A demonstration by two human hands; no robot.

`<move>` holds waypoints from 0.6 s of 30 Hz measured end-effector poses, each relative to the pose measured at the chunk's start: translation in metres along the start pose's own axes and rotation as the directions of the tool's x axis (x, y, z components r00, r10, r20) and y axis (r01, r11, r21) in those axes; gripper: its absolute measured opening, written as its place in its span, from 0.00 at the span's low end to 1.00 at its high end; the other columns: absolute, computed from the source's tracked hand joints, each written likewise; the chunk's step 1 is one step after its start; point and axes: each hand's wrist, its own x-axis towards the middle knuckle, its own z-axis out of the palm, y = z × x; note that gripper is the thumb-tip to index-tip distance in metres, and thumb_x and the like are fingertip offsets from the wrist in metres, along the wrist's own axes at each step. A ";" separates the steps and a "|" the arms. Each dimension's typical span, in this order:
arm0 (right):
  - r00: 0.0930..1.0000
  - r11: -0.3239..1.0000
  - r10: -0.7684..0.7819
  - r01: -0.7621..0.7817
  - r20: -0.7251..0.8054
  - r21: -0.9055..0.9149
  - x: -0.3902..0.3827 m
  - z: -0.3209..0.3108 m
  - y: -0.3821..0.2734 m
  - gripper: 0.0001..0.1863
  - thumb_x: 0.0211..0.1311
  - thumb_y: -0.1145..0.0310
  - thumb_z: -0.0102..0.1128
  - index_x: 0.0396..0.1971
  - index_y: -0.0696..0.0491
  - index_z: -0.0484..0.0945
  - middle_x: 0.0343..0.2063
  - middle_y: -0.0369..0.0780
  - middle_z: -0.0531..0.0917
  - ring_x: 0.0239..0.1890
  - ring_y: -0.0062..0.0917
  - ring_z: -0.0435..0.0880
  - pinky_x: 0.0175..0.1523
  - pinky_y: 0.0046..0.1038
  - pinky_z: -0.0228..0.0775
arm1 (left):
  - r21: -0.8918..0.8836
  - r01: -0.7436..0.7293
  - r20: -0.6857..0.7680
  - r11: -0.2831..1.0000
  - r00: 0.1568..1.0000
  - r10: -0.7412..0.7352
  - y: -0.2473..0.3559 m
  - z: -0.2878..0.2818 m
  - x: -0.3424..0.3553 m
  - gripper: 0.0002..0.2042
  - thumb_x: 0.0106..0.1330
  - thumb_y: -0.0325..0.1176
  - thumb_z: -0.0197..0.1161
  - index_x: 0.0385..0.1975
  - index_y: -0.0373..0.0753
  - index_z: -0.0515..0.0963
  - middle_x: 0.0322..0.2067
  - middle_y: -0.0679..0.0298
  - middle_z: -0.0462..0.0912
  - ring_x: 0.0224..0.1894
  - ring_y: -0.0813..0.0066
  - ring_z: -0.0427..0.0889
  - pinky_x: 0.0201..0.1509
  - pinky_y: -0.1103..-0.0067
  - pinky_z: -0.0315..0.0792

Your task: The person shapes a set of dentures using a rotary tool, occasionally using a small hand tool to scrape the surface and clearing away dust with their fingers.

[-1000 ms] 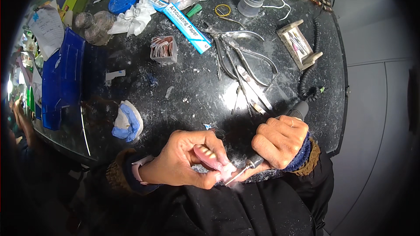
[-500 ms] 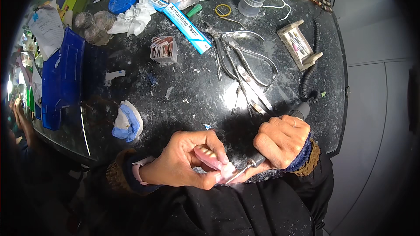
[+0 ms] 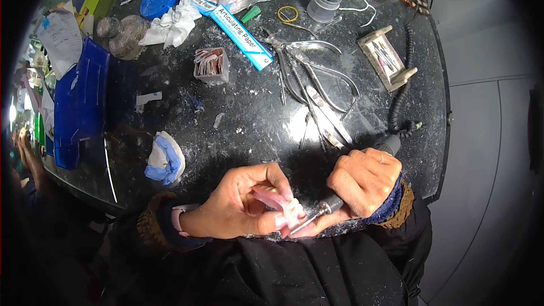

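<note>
A pink denture (image 3: pixel 273 199) with pale teeth is pinched between the thumb and fingers of my left hand (image 3: pixel 241 201), close to my lap. My right hand (image 3: pixel 364 186) wraps round a black dental handpiece (image 3: pixel 331 204), whose thin metal bur (image 3: pixel 306 225) points down and left at the denture's near end. Whether the bur touches the pink material is hard to tell. White dust lies round the denture. A plaster dental model (image 3: pixel 165 158) with blue material on it rests on the bench, left of my left hand.
Pliers and other metal instruments (image 3: pixel 317 93) lie ahead of my right hand. Farther off are a small box of paper strips (image 3: pixel 211 66), a blue-and-white carton (image 3: pixel 241 35), a clear cup (image 3: pixel 324 4) and an instrument rest (image 3: pixel 387 58). A coiled cord (image 3: pixel 395 107) runs along the right, a blue bin (image 3: pixel 83 105) stands left.
My left hand has turned the denture, so its teeth face differently and more of its pink side shows. The handpiece has shifted slightly, its bur still by the denture.
</note>
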 end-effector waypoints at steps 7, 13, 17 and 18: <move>0.999 1.000 -0.020 0.021 -0.040 0.004 0.002 0.000 -0.002 0.34 0.32 0.34 0.65 0.07 0.50 0.62 0.08 0.30 0.60 0.08 0.17 0.61 0.14 0.19 0.46 | -0.144 0.043 0.079 0.989 0.996 -0.032 -0.002 -0.003 -0.001 0.13 0.59 0.26 0.62 0.39 0.33 0.66 0.33 0.61 0.77 0.36 0.78 0.78 0.40 0.80 0.74; 1.000 0.998 -0.004 0.003 0.019 0.059 0.002 0.000 -0.001 0.33 0.37 0.34 0.63 0.07 0.50 0.63 0.08 0.31 0.61 0.08 0.17 0.62 0.14 0.18 0.48 | -0.154 0.032 0.090 0.988 0.996 -0.018 -0.003 0.000 0.001 0.12 0.60 0.27 0.62 0.38 0.34 0.66 0.32 0.61 0.76 0.34 0.78 0.78 0.38 0.79 0.74; 0.999 1.000 -0.024 0.023 -0.022 -0.014 0.000 0.000 -0.001 0.33 0.39 0.35 0.63 0.08 0.50 0.63 0.09 0.32 0.62 0.09 0.18 0.63 0.14 0.19 0.48 | -0.131 0.028 0.097 0.991 0.995 -0.015 -0.002 -0.003 0.001 0.12 0.59 0.26 0.62 0.38 0.34 0.66 0.32 0.61 0.76 0.34 0.79 0.77 0.38 0.80 0.74; 1.000 1.000 0.007 -0.007 -0.015 -0.001 0.000 -0.001 -0.001 0.33 0.38 0.34 0.63 0.08 0.50 0.63 0.09 0.32 0.62 0.09 0.18 0.63 0.14 0.19 0.49 | -0.131 0.029 0.099 0.991 0.995 -0.016 -0.001 -0.003 0.001 0.12 0.59 0.26 0.62 0.38 0.34 0.66 0.32 0.61 0.76 0.34 0.79 0.77 0.38 0.80 0.74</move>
